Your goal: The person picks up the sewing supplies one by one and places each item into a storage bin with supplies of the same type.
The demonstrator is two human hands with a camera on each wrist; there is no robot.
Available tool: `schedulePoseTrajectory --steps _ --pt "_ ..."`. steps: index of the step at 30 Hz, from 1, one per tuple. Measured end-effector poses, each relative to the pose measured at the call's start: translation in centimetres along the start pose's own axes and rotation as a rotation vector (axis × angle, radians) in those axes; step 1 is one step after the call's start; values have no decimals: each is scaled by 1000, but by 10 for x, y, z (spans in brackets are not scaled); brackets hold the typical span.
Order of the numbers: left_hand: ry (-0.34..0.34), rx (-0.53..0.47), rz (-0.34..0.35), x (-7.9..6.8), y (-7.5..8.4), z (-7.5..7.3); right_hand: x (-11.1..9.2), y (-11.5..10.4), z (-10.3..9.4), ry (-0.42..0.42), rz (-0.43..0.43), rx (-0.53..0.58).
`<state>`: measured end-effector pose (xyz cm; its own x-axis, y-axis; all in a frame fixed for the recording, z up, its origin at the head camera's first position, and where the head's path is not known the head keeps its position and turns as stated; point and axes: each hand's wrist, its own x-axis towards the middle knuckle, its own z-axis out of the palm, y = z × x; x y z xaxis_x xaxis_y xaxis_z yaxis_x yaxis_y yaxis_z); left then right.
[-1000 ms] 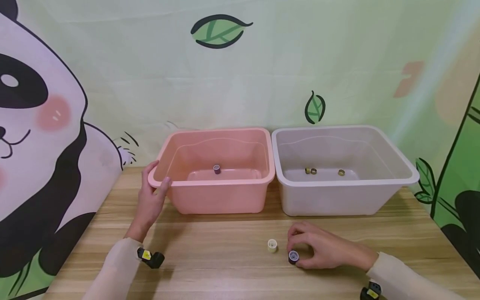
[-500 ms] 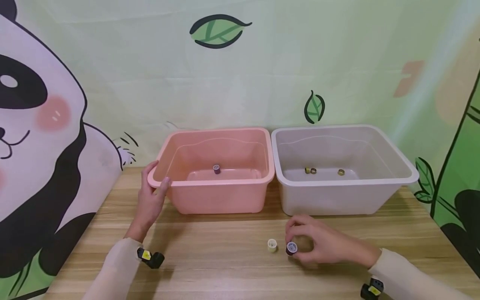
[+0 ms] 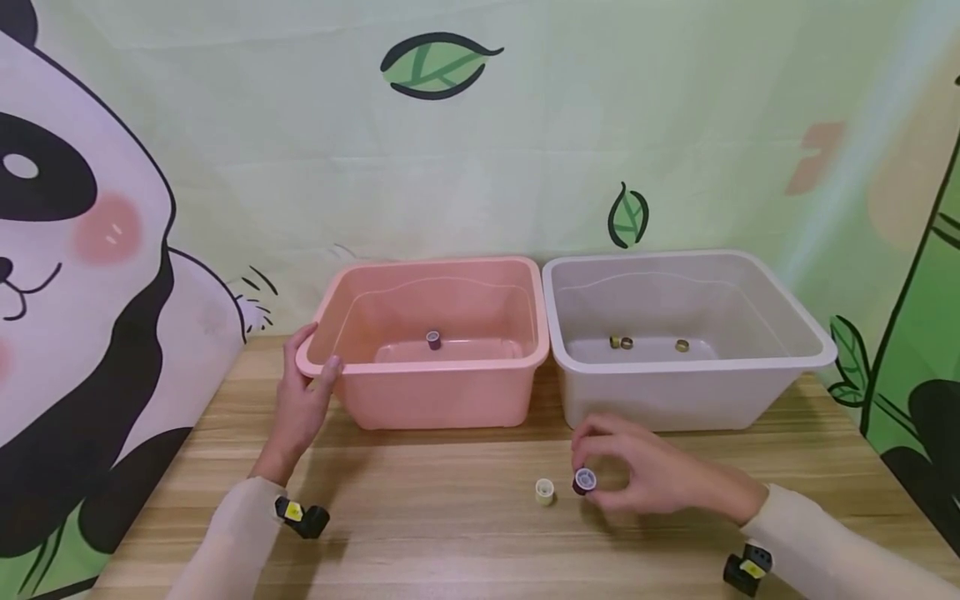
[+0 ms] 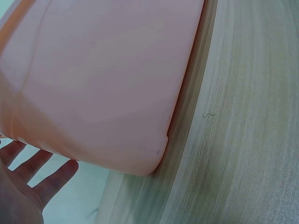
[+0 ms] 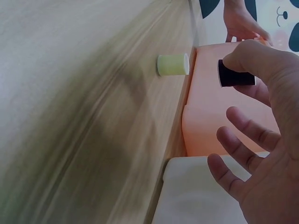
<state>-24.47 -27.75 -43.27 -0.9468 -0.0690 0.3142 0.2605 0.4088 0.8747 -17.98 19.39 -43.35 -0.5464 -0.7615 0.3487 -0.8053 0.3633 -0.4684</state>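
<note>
In the head view my right hand (image 3: pixel 645 467) pinches a dark spool of thread (image 3: pixel 584 481) between thumb and index finger, slightly above the table. The right wrist view shows that black spool (image 5: pixel 236 75) side-on, its other fingers spread apart. Just left of it, a pale yellow thread spool (image 3: pixel 544 492) stands upright on the wood. My left hand (image 3: pixel 302 404) grips the near left corner of a pink plastic bin (image 3: pixel 442 396), thumb over the rim. From the left wrist, its fingers (image 4: pixel 58 179) show against the bin's outer wall. Inside lies a purple spool (image 3: pixel 433 340).
Beside the pink bin, nearly touching, stands a light grey bin (image 3: pixel 675 400) holding several small gold-coloured rings (image 3: pixel 682 345). Both bins sit at the back of the wooden table (image 3: pixel 420 533), before a printed cloth (image 3: pixel 480 183) with a panda and leaves.
The right hand has lifted the dark spool off the table and moved it slightly away from me, toward the bins. My left hand keeps its place on the pink bin.
</note>
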Motion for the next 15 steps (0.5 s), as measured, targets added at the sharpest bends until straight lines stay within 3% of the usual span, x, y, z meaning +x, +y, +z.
schedulePoseTrajectory --steps 15 --pt "-4 8 0 0 0 0 8 -3 -11 10 -18 -29"
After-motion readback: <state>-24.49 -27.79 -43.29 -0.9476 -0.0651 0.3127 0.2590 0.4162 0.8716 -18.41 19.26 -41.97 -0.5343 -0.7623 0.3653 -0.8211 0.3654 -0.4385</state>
